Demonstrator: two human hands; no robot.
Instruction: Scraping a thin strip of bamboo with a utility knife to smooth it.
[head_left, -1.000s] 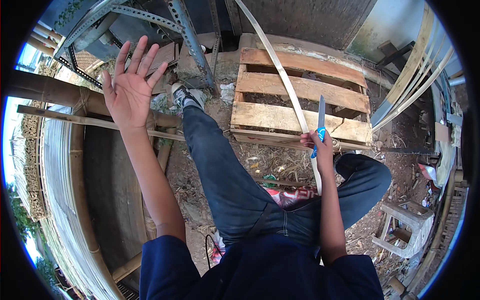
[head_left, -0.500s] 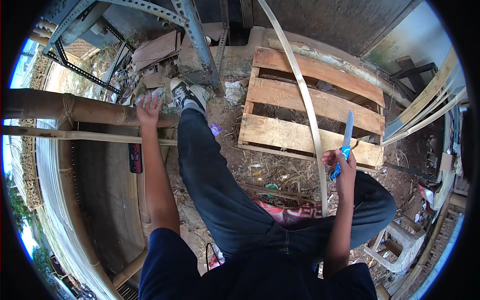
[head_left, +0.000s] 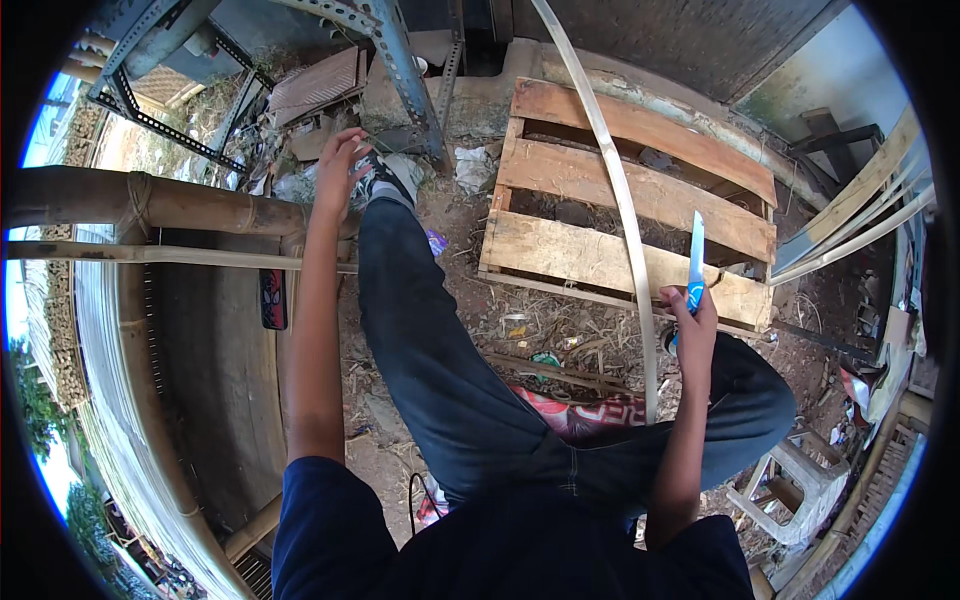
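Knife [head_left: 697, 255]: gripped in right hand [head_left: 694, 322], blade toward pallet [head_left: 560, 240].
Left hand [head_left: 343, 168]: loosely open, left of pallet.
Pale strip [head_left: 622, 200]: crosses pallet.
Red sack [head_left: 585, 418]: pallet's near side, contents hidden.

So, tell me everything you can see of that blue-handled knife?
The blue-handled knife has a narrow, bare, shiny blade that looks metal. Its white-marked handle is partly hidden by the person's right grip around it. The blade points away from the person, seen against the brown slatted wooden pallet; nothing else visibly touches it.
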